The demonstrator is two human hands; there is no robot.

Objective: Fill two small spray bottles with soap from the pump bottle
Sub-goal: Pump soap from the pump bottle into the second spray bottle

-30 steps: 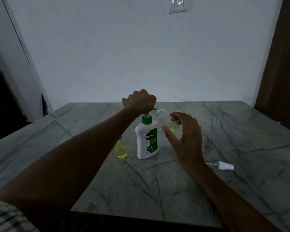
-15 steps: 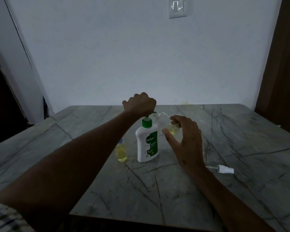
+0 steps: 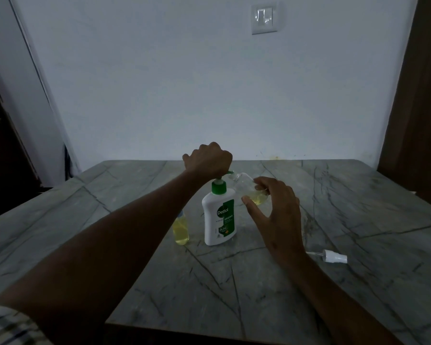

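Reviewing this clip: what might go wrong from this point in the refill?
1. The small clear bottle is held tilted at the green spout by the right hand; soap may miss its narrow mouth and land on the table.
2. The left hand pressing down could tip the pump bottle into the filled bottle beside it.

head view | worn on head | faces forward-down | table (image 3: 358,220) near
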